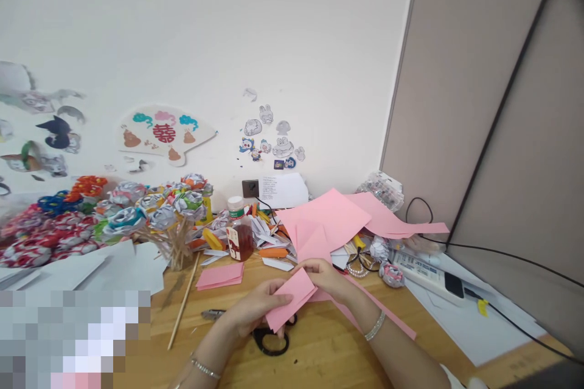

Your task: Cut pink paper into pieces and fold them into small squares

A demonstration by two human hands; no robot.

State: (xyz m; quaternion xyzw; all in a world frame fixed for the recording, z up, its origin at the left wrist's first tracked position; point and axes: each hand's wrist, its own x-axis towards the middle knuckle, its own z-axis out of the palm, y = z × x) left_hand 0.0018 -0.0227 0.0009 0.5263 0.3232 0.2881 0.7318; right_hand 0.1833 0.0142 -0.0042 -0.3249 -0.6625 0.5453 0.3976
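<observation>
Head view: left hand and right hand both pinch a folded pink paper piece at opposite ends, lifted clear of the counter for folding. Black scissors lie directly beneath; a pink paper stack sits beyond the left hand.

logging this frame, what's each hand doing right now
left hand: shut on the folded pink paper
right hand: shut on the same paper's upper edge
</observation>
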